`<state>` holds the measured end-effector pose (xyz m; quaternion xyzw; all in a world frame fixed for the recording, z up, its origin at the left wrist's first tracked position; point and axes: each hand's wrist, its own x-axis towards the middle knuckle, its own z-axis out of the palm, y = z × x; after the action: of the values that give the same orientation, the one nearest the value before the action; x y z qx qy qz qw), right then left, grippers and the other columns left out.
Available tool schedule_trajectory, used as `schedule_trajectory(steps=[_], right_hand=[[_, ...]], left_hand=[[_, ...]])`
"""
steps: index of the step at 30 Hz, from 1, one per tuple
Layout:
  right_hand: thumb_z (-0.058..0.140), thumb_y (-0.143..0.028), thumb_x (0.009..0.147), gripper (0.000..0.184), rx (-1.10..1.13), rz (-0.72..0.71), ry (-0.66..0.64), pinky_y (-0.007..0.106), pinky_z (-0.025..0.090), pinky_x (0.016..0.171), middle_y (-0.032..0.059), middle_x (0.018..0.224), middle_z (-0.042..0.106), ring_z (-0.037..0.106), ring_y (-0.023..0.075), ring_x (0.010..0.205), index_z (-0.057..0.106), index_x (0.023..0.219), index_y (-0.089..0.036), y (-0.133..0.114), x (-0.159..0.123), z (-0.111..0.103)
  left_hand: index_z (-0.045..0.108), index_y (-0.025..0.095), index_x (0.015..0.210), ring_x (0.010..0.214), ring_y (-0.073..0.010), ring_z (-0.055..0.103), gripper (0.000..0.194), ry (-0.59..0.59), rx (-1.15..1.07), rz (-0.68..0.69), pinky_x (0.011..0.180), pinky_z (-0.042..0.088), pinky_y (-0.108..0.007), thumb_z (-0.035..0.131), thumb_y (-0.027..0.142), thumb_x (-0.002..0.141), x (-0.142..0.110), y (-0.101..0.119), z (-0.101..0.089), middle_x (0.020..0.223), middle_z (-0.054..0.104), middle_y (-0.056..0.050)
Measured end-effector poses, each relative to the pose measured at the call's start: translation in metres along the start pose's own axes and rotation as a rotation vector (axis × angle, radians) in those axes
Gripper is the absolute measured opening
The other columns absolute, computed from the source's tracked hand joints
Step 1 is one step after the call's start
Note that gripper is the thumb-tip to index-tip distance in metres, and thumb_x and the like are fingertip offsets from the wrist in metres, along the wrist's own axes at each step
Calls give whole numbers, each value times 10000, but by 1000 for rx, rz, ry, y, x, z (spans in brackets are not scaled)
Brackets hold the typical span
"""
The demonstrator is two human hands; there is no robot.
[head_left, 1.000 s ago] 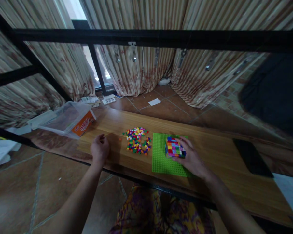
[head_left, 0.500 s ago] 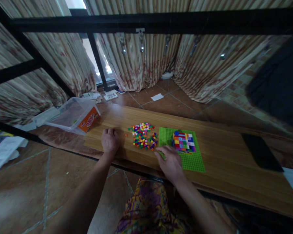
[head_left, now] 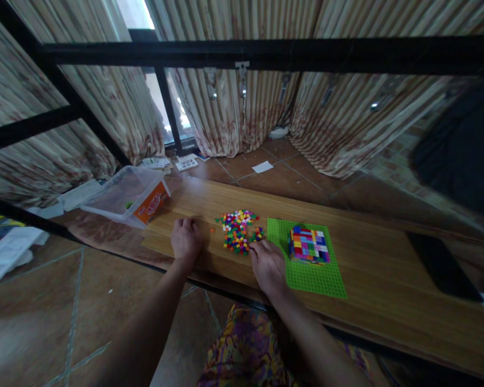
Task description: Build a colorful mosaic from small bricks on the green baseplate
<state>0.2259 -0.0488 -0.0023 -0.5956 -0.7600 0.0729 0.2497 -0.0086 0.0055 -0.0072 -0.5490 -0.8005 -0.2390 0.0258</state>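
A spread of small loose toy bricks [head_left: 237, 232] in many colours lies on the wooden bench top [head_left: 371, 252]. My right hand [head_left: 268, 263] is at the near right edge of this pile, thumb and fingers drawn together among the bricks; whatever is between the fingertips is too small to make out. Beside it, a green studded baseplate [head_left: 314, 279] carries a block-shaped build of multicoloured bricks [head_left: 308, 244]. My left hand [head_left: 185, 239] rests on the bench left of the pile, fingers curled in, with no brick visible in it. One orange brick [head_left: 212, 230] lies between that hand and the pile.
A clear plastic box [head_left: 125, 196] with an orange label stands at the bench's left end, something green inside. A dark flat panel [head_left: 443, 266] lies at the right. Black metal bars [head_left: 242, 55] cross in front of striped curtains. Papers [head_left: 263, 167] lie on the tiled floor.
My right hand has moved left from the baseplate's near left side to the edge of the loose bricks. My left hand stays in place on the bench; the whole view has shifted slightly.
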Motion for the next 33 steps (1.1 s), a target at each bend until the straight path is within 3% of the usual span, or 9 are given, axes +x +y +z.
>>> schedule_trajectory(steps=[6,10,14,18,22,33], right_hand=[[467,-238,924,229,240,50,49,295,462,723,54,901,662,620,189,807,695,939,-255,-3,10,-7],[515,-281,899,196,548,96,154,301,497,732,46,875,665,630,185,810,709,896,-252,0,0,-34],[589,-336,851,163,669,207,242,329,514,743,49,913,666,626,198,849,728,879,-255,25,-12,-68],[574,-366,845,214,614,291,290,361,520,797,68,1036,663,626,213,918,734,921,-246,68,-11,-98],[553,-326,829,220,450,264,257,357,508,795,66,948,691,636,213,865,735,884,-217,102,5,-114],[465,-155,854,337,254,61,90,338,511,862,38,967,710,657,177,882,679,1095,-253,110,38,-92]], left_hand=[[655,173,1026,958,-237,568,300,0,-2,5,844,447,-346,418,269,869,0,-1,0,1026,593,-121],[659,172,1026,958,-236,573,307,16,-7,12,841,452,-344,413,269,869,1,-1,0,1032,595,-122],[663,174,1031,951,-243,576,311,15,-8,6,835,462,-355,423,280,865,1,-1,-1,1038,597,-122],[663,176,1044,959,-253,575,323,7,-10,-6,832,467,-364,422,292,863,1,1,-3,1053,598,-128],[663,169,1042,951,-258,578,331,7,-7,-9,827,466,-371,419,301,861,2,2,-5,1062,599,-132],[647,177,1076,949,-252,577,354,-44,55,-38,784,462,-351,401,330,872,3,4,-7,1103,588,-131]])
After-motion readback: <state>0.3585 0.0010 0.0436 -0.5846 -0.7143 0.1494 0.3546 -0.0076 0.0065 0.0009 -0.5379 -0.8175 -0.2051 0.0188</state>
